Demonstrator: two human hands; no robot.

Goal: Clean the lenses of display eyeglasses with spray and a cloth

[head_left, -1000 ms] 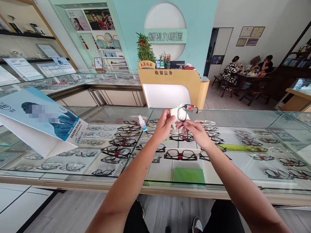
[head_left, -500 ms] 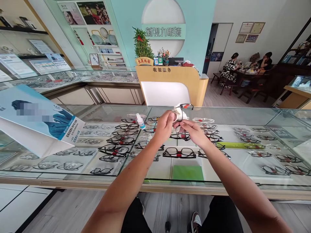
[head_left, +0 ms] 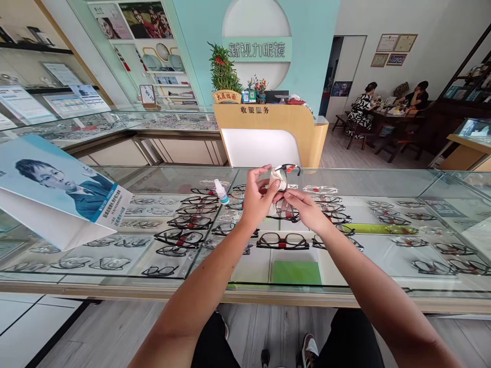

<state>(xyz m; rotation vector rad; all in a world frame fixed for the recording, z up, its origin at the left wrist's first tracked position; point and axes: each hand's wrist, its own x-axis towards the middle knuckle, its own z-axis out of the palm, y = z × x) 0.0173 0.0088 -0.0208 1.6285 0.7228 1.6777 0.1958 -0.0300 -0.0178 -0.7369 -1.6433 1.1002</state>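
Above the glass counter I hold a pair of dark-framed glasses (head_left: 286, 168) with a red-orange patch on one temple. My left hand (head_left: 261, 197) pinches a white cloth (head_left: 276, 179) against the upper lens, its index finger raised off the cloth. The fingers of my right hand (head_left: 305, 207) are closed on the middle of the frame, and the other lens hangs below them. A small white dropper bottle (head_left: 221, 191) with a blue label stands on the glass, left of my left hand.
The glass display counter (head_left: 238, 294) holds rows of spectacles (head_left: 283, 240) and a green box (head_left: 296, 273). A tent-shaped advertising card (head_left: 57, 189) stands at the left. Beyond are a cashier desk (head_left: 264, 120) and two people sitting at a table (head_left: 395, 110).
My left hand's fingers have opened out from a tighter grip around the cloth, and the index finger has lifted. The glasses have shifted slightly left.
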